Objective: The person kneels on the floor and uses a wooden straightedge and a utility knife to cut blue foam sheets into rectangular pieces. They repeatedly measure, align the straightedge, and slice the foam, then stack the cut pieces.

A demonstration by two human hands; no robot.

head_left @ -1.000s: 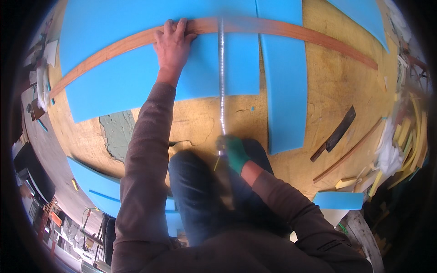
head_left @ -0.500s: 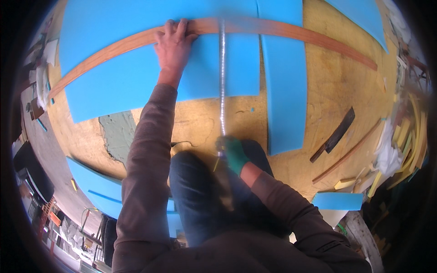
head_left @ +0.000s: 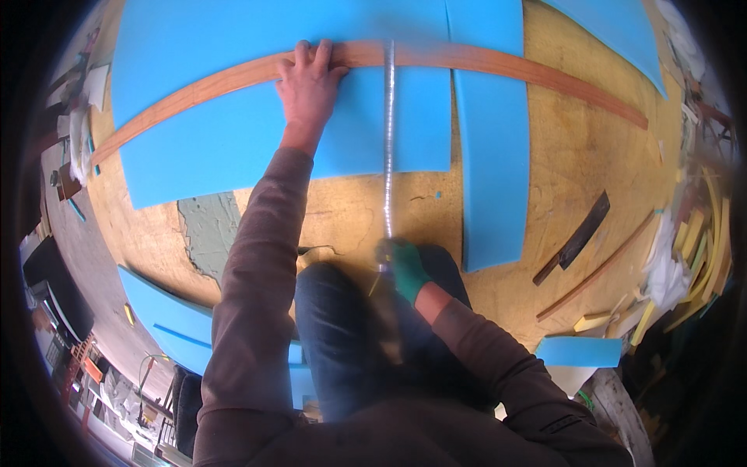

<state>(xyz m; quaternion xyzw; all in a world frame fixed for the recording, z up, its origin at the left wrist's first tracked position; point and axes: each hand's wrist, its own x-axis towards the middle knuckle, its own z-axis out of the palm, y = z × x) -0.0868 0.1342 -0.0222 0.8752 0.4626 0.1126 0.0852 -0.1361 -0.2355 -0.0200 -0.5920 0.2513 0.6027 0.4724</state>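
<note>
My bare left hand [head_left: 308, 92] lies with fingers spread on a long, thin wooden strip [head_left: 506, 61], pressing on it left of its middle. Beneath the strip is a large blue foam sheet [head_left: 226, 148]. My right hand [head_left: 408, 272], in a green glove, is closed around a tape measure [head_left: 384, 253] above my knees. From it a metal tape blade [head_left: 389, 156] runs straight away from me across the foam's near edge and over the strip. The blade's far end is blurred. The tape measure's case is partly hidden by my fingers.
A narrower blue foam piece [head_left: 496, 171] lies to the right on the plywood surface [head_left: 583, 148]. Farther right are a dark offcut [head_left: 583, 229] and a thin wooden stick [head_left: 595, 265]. Yellow foam scraps [head_left: 704, 241] pile up at the right edge. A grey-green patch [head_left: 210, 233] is at left.
The whole view has shifted slightly, with everything sitting a little lower and to the right. My left hand stays on the strip, and my right hand still holds the extended tape measure.
</note>
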